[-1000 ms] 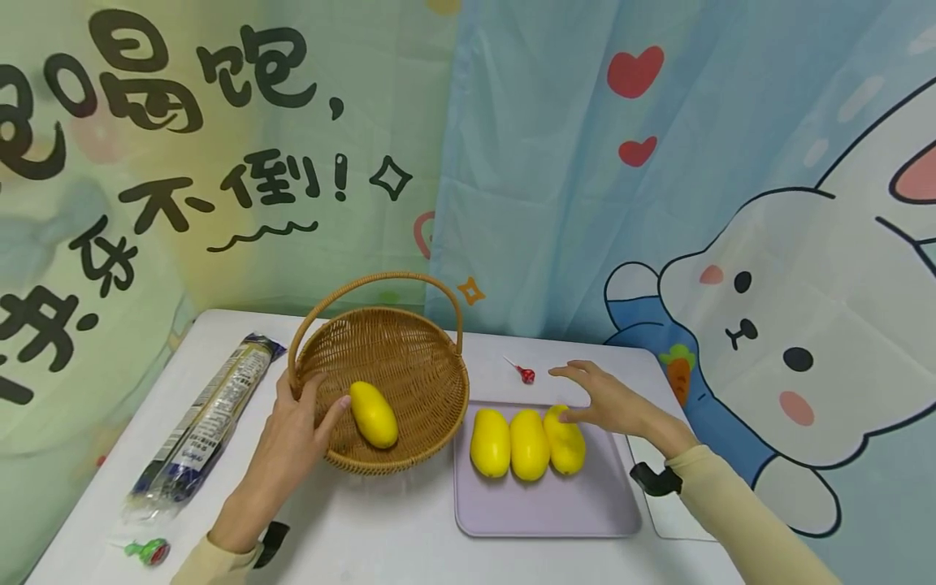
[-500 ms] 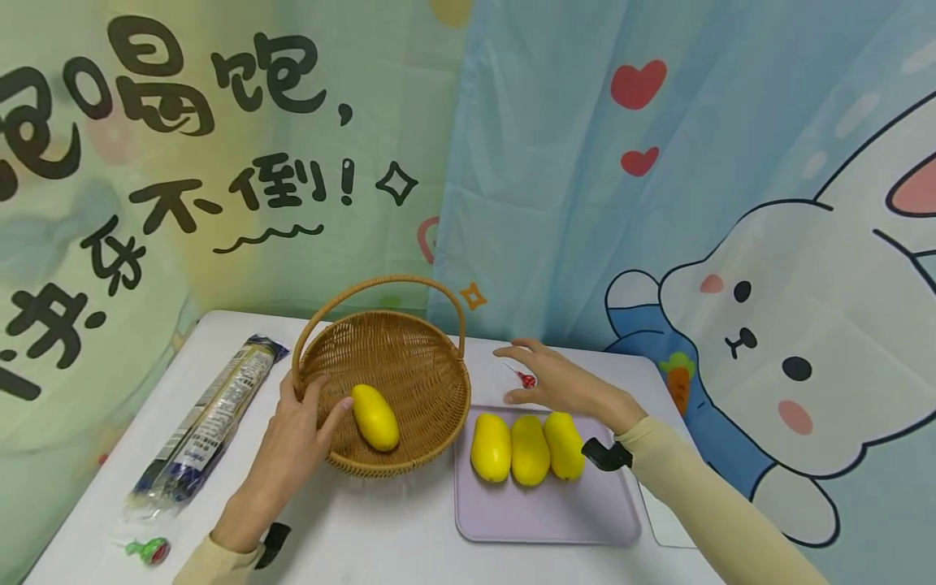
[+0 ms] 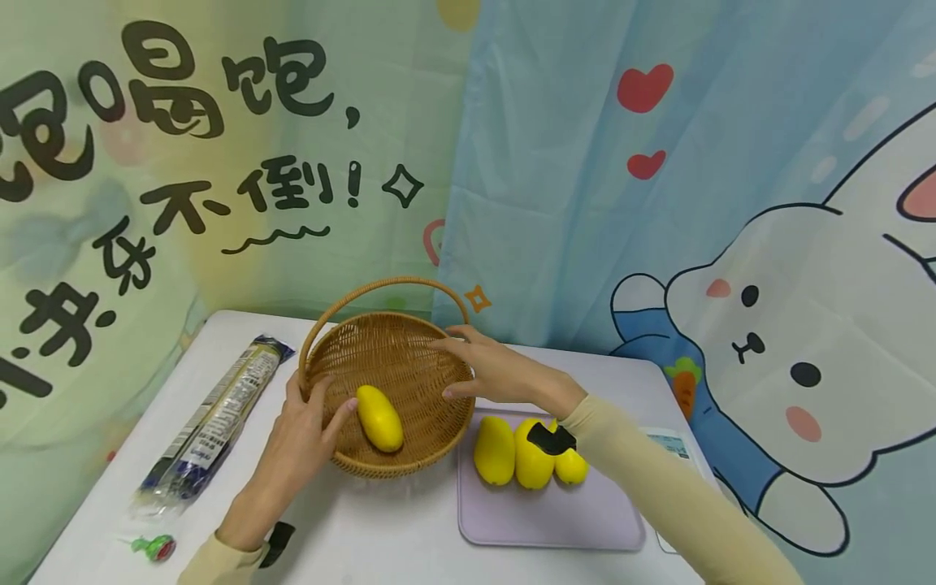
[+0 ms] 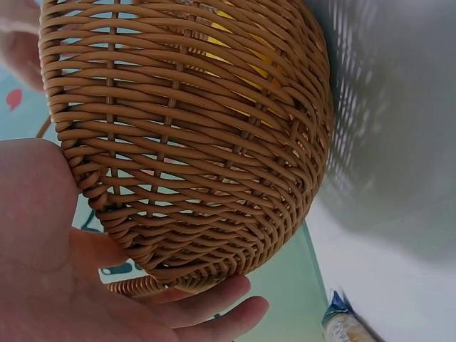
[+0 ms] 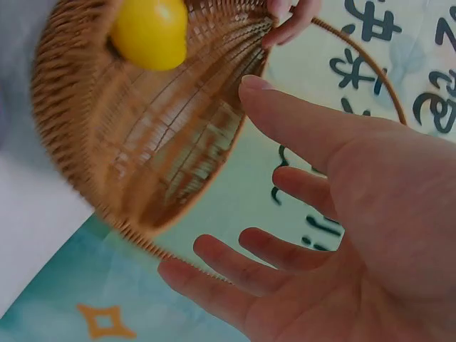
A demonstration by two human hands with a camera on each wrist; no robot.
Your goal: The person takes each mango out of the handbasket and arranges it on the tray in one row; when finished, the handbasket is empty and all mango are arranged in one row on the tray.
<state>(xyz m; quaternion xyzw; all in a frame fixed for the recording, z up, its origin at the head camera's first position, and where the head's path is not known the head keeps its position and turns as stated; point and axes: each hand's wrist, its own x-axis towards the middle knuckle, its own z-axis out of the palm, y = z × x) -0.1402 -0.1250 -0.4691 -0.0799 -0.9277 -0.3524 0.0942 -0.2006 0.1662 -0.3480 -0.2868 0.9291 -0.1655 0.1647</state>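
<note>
A brown wicker basket [image 3: 398,349] with an arched handle stands on the white table, tilted toward me. Inside it lies one yellow mango-like fruit [image 3: 380,418], also visible as a yellow fruit [image 5: 151,32] in the right wrist view. My left hand [image 3: 300,435] grips the basket's left rim, thumb on the inner side and fingers outside, near the foot of the handle. At the right rim, my right hand [image 3: 504,370] is spread with fingers apart; whether it touches the rim I cannot tell. Three more yellow fruits [image 3: 495,451] lie on a lilac tray [image 3: 548,520], partly behind the right wrist.
Left of the basket lies a long clear-and-blue plastic package [image 3: 219,422]. A green-wrapped lollipop [image 3: 155,548] is near the front left. Beyond the tray's right side is a white flat item [image 3: 669,443], partly covered by the sleeve. A printed curtain [image 3: 541,203] hangs behind the table.
My right hand has moved left from above the tray's fruits to the basket's right rim, now hiding the small red lollipop. The left hand keeps its grip on the basket.
</note>
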